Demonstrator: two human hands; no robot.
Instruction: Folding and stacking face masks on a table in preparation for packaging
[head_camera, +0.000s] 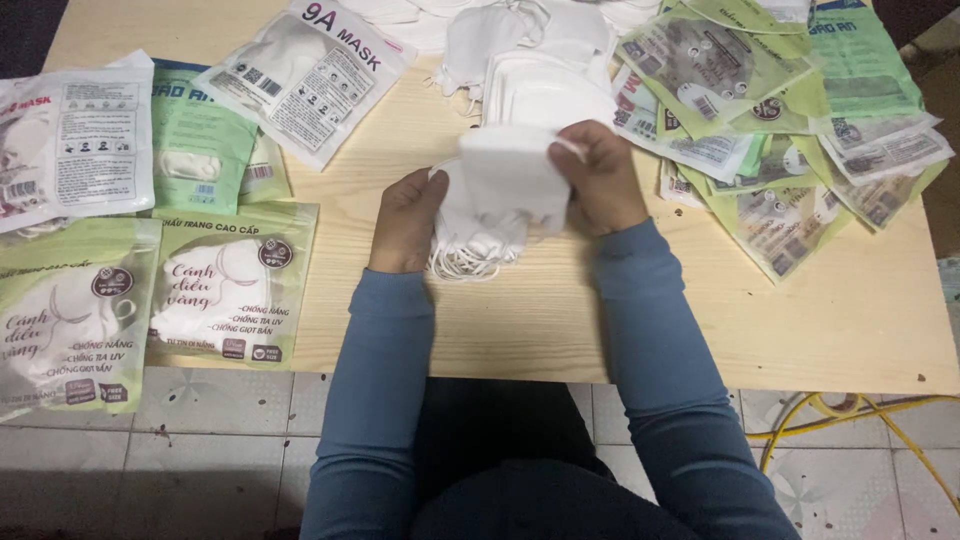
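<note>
Spanning nearly the whole view: a pale wooden table set low over a tiled floor, seen from above.

Far right of the table: a loose heap of empty green-and-clear pouches, overlapping at all angles, some hanging toward the edge. These look flat and unfilled.

Left side: filled pouches laid out, overlapping in places. Two large green packs nearest the front edge, each with a white mask showing through; behind them a smaller green pack and two white-printed packs. Judged from this, a fair batch is already bagged.

Far centre: a stack of loose white masks, unbagged. Plenty left, as far as can be seen.

Centre, just above the tabletop: a small bundle of folded white masks, ear loops dangling down at the lower left onto the wood.

Left hand: fingers curled round the bundle's left side, gripping it from behind. Right hand: fingers closed over the upper right corner, pinching the top mask against the rest. Both sleeves blue.

Yellow cable on the floor, lower right.

The bundle is not inside any pouch yet; no pouch lies right by the hands.
</note>
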